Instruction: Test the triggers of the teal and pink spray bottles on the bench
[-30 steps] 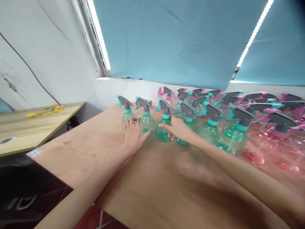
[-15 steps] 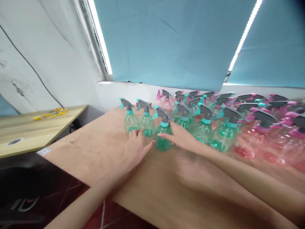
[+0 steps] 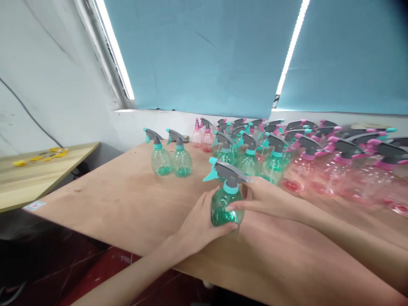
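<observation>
Between my two hands is a green spray bottle (image 3: 227, 208) with a grey and turquoise trigger head, its nozzle pointing left. My left hand (image 3: 202, 223) wraps the lower left side, thumb across the front near the base. From the right, my right hand (image 3: 263, 197) grips the body, its thumb on the front and its other fingers hidden behind. Two more green spray bottles, a left one (image 3: 161, 161) and a right one (image 3: 182, 162), stand upright side by side farther back on the wooden table (image 3: 111, 195).
Rows of green and pink spray bottles (image 3: 307, 163) fill the table's right and back. A second table (image 3: 73, 159) at left carries yellow pieces (image 3: 47, 155). Blue blinds (image 3: 204, 55) hang behind. The wooden table's front edge drops to a dark red floor (image 3: 108, 272).
Both hands have brought the green spray bottle nearer to me, away from the row. My left hand has closed onto it from beside it. The view has shifted to the right.
</observation>
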Motion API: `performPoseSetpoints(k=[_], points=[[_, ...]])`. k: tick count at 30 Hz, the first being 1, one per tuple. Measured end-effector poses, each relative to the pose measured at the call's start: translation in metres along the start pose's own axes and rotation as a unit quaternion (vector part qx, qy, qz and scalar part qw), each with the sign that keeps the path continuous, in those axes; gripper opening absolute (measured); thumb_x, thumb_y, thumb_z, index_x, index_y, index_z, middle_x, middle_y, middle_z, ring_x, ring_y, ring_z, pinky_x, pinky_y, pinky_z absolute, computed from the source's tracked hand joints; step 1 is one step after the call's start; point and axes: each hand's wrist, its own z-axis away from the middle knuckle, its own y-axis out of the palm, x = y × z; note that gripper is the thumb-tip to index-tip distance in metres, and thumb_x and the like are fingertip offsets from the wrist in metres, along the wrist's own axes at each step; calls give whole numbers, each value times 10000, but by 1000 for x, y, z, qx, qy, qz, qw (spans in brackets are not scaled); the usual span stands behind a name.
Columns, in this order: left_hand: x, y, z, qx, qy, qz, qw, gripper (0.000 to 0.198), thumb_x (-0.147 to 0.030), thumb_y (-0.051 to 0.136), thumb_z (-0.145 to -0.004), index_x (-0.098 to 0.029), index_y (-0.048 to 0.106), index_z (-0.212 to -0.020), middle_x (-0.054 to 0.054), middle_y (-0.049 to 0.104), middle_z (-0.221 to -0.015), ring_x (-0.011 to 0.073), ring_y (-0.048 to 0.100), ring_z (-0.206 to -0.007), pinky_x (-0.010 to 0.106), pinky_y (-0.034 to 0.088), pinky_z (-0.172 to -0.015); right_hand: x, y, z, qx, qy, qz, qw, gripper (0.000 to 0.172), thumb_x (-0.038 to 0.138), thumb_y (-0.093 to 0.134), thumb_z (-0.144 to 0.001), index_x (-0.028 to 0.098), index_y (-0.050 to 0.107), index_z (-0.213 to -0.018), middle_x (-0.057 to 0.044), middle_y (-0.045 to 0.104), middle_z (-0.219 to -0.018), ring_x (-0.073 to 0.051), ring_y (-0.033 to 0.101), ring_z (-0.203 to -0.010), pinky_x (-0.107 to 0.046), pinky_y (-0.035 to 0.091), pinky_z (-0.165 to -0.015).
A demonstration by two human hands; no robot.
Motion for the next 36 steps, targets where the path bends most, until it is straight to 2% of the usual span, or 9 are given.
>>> performPoseSetpoints(k=[3,6,11,16,21,25,29,32,36], points=[[-3,16,-6,49,28,44,997,785,-434,765,-771,-293,357,-1426,81,462,-1425,326,431,-1308,507,387,-1053,-11,-10,10,-22,-12,-31,999,443,638,647,-734,245,634,-939,3,616,-752,-173,553,-646,-289,397,-531],[-7,34,-15,58,34,51,996,833,-474,774,-746,-274,340,-1428,103,467,-1406,353,435,-1295,523,399,-1029,-23,-14,19,-53,-38,-113,991,445,563,712,-715,255,626,-1024,-22,662,-943,-202,619,-808,-315,492,-641],[-16,63,-32,70,73,55,993,890,-486,773,-740,-299,271,-1451,95,420,-1443,351,370,-1345,522,361,-1066,-38,-15,33,-125,-42,-188,973,394,465,747,-703,258,615,-1011,-27,662,-904,-223,646,-816,-359,549,-679],[-26,89,-53,94,118,35,988,960,-507,776,-732,-274,213,-1473,112,325,-1505,362,267,-1397,536,275,-1120,-55,-24,44,-135,-41,-280,950,309,348,711,-753,254,614,-1031,-28,667,-940,-219,670,-870,-377,579,-743],[-31,109,-74,116,137,54,982,940,-508,806,-697,-254,287,-1439,120,414,-1437,344,381,-1331,499,347,-1083,-73,-35,52,-152,-49,-320,934,215,277,653,-787,253,623,-999,-40,666,-1098,-201,671,-927,-346,582,-753],[-27,115,-83,148,126,56,979,906,-546,797,-682,-263,344,-1414,104,510,-1348,355,497,-1214,518,423,-996,-85,-40,56,-140,-54,-316,937,306,188,583,-804,273,613,-1096,-21,696,-1018,-190,666,-963,-347,560,-825],[-21,111,-84,167,122,4,978,853,-573,769,-704,-267,375,-1396,103,523,-1329,351,488,-1214,518,417,-980,-95,-41,58,-131,-54,-293,945,412,79,547,-779,290,597,-1129,-6,695,-985,-175,666,-909,-333,553,-805],[-14,106,-84,180,137,-87,970,814,-610,716,-745,-259,379,-1397,114,503,-1346,349,452,-1245,527,377,-1007,-95,-44,58,-140,-43,-277,950,387,74,552,-766,290,605,-1082,-2,675,-917,-138,628,-715,-289,545,-677],[-8,104,-84,179,144,-161,960,768,-677,585,-814,-208,403,-1395,156,452,-1403,360,392,-1301,545,326,-1047,-90,-50,57,-150,-39,-258,954,343,73,526,-733,273,597,-1002,18,619,-864,-67,441,-504,-204,417,-454]])
